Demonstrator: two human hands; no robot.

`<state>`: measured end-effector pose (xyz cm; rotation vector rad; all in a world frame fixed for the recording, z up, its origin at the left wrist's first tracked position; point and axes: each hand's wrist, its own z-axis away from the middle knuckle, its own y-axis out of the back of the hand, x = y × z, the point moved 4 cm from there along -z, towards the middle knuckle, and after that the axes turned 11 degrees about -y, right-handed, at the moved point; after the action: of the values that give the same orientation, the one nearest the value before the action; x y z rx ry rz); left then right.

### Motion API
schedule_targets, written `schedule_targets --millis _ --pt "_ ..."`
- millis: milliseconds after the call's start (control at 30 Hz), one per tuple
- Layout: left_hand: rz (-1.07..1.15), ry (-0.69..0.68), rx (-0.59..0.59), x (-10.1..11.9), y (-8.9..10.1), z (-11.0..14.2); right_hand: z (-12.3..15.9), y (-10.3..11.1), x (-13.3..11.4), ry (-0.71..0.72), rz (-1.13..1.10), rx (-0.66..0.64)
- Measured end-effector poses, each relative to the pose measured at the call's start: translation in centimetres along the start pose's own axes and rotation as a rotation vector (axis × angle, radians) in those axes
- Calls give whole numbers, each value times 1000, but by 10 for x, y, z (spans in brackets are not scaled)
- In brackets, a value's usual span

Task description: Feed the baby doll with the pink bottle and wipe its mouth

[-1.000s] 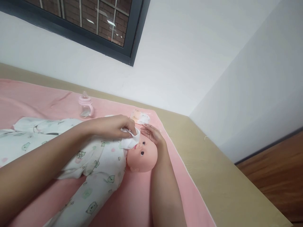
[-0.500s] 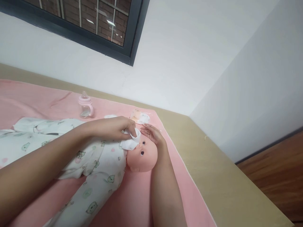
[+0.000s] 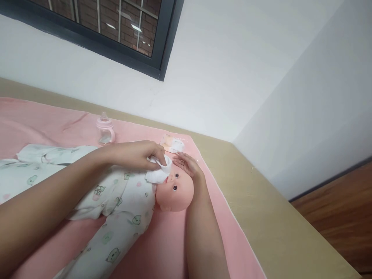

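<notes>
The left hand (image 3: 151, 153) has its grip closed, thumb against fingers, on a bunched white cloth (image 3: 158, 176), with some fingertips lost in the folds. The cloth lies at the doll (image 3: 136, 197), covering its chin and most of its mouth. The doll lies on its back, head to the right; the left forearm hides part of its patterned outfit (image 3: 116, 240), and the legs run off the left edge. The right hand (image 3: 186, 164) holds nothing, its fingers loosely curved beside the top of the head; how firmly it touches, I cannot tell.

Beyond the left wrist stands a clear bottle (image 3: 103, 133) with pink collar and handle; something pale shows low inside, too faint to name. A printed packet (image 3: 173, 144) lies flat near both hands, its contents hidden.

Pink sheet (image 3: 168, 240) stretches between the doll's sleeve and the right forearm. Its edge slants down to the right, with tabletop (image 3: 247, 190) running on beyond it to the wall (image 3: 209, 89).
</notes>
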<state>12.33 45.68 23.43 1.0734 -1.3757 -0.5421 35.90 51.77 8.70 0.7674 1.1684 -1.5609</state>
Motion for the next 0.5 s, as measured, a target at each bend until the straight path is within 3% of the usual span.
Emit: schedule_targets --millis 233,500 --pt "38 -19 -95 -2 -10 -1 -3 3 4 3 -23 -9" --pt "8 52 -45 -5 -18 -6 -5 3 3 -7 -25 -7"
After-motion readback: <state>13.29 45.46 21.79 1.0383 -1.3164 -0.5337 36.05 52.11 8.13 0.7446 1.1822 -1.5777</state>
